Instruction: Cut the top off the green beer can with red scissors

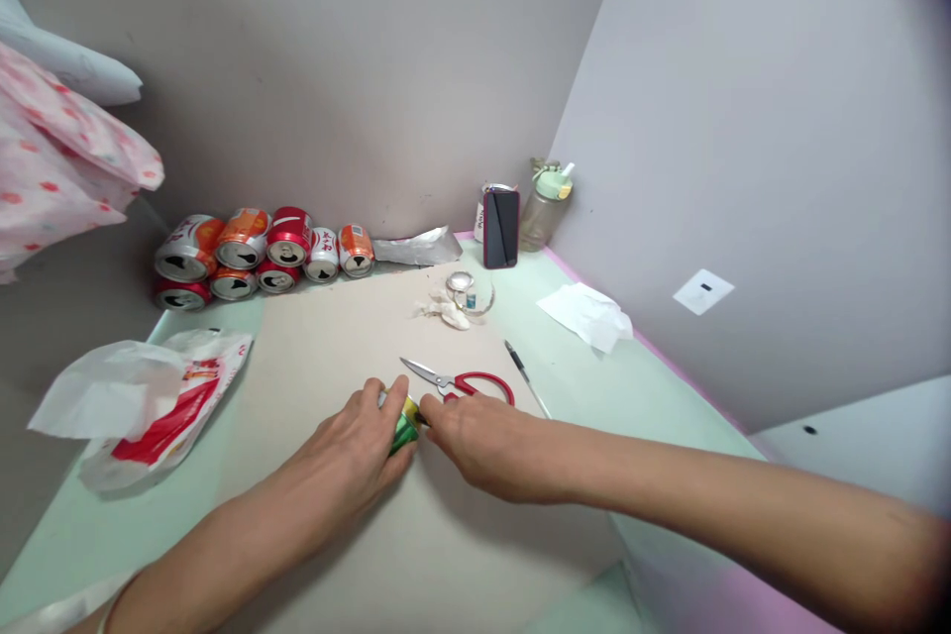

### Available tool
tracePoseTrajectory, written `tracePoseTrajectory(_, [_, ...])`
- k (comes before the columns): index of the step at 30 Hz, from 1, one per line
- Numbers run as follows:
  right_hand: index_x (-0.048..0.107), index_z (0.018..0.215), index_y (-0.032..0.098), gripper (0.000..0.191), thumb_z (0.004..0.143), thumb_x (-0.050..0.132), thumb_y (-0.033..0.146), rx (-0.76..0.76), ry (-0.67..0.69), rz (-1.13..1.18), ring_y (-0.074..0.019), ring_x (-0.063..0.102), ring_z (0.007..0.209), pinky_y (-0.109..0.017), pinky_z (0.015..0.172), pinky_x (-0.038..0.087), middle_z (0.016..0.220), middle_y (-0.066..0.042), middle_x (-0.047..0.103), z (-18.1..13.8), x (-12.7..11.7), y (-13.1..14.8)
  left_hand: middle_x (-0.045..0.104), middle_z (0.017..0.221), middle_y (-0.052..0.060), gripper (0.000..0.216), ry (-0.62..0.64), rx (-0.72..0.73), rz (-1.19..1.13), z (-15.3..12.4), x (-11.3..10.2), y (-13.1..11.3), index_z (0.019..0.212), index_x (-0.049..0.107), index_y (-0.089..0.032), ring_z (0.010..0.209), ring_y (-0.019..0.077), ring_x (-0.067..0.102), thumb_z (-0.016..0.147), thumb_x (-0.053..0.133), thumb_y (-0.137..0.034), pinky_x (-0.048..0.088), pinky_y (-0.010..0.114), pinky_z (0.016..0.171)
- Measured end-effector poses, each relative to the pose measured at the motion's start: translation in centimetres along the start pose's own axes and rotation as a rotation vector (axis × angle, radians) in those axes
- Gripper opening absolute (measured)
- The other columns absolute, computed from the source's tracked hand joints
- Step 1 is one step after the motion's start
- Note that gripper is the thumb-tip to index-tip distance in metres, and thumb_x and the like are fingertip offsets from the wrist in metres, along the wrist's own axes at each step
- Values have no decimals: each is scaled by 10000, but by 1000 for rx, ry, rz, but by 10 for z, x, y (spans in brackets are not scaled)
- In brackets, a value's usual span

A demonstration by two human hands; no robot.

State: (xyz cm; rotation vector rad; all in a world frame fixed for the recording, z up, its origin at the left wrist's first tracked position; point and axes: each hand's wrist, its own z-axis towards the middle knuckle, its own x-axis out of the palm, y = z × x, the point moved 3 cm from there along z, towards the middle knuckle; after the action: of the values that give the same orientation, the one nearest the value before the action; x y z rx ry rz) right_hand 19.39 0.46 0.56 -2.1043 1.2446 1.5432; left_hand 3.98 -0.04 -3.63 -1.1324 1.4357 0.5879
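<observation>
My left hand (371,426) is wrapped round a green and yellow drink can (405,426), which lies on its side on the beige board (312,347). Close against the can's right end, my right hand (475,441) is closed, with a small dark thing at its fingertips that I cannot make out. Just beyond the right hand lie red-handled scissors (446,380), their blades pointing left. A black pen (518,362) rests at the board's right edge. Farther back are a cut-off can end (460,282), a clear ring-shaped thing (486,297) and crumpled white tissue (452,315).
Several empty drink cans (289,238) are stacked along the back wall, beside a flattened metal sheet (420,248). A phone (500,230) leans upright near a green-lidded bottle (546,208). White paper (586,315) lies right; a red and white plastic bag (174,406) lies left.
</observation>
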Motion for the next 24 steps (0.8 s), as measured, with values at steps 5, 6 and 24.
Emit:
tracePoseTrajectory(5, [519, 1122, 84, 334, 819, 470, -47, 9, -38, 19, -260, 678, 775, -295, 600, 412, 937, -172, 714, 5, 11, 0, 519, 1269, 224, 571, 33, -14, 10, 0, -2, -1, 1473, 346, -63, 1150, 352, 593, 957, 428, -292, 520, 475, 934])
tracePoseTrajectory(6, [509, 1132, 85, 334, 825, 469, -42, 15, -53, 31, -259, 676, 774, -299, 607, 415, 940, -173, 712, 6, 15, 0, 523, 1265, 226, 560, 22, -16, 20, 0, -2, -1, 1461, 366, -67, 1142, 355, 599, 952, 433, -290, 524, 476, 924])
tracePoseTrajectory(24, [512, 1091, 179, 127, 1034, 407, 219, -100, -286, 296, -159, 529, 695, -255, 610, 366, 865, -28, 596, -13, 13, -17, 599, 1266, 90, 505, 9, 24, -328, -5, -20, 10, 1410, 398, -289, 1083, 312, 663, 930, 487, -417, 498, 427, 931])
